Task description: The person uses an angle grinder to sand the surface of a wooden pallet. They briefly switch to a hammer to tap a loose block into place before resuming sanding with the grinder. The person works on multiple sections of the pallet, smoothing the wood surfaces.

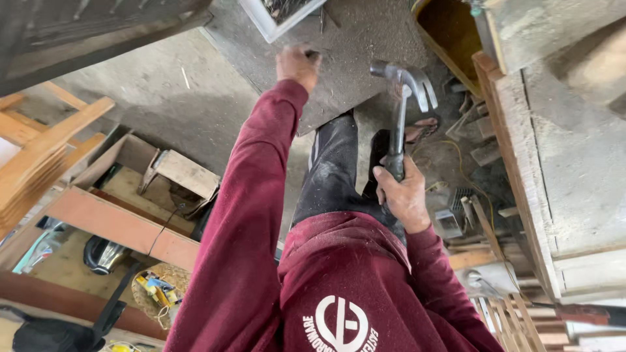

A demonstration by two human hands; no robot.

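Single view only, worn on the head, so nothing shared with a second camera. Looks steeply down along the wearer's own chest, over the maroon sweatshirt and dark trouser leg to the concrete floor. Close to the body: sleeves fill the lower middle. Left hand near the top edge, right hand with the hammer at centre right. Wooden frames at left, grey cabinet at right, both cropped.

Soft, even daylight with weak shadows; the hammer head is motion-blurred, and straight edges bow near the corners.
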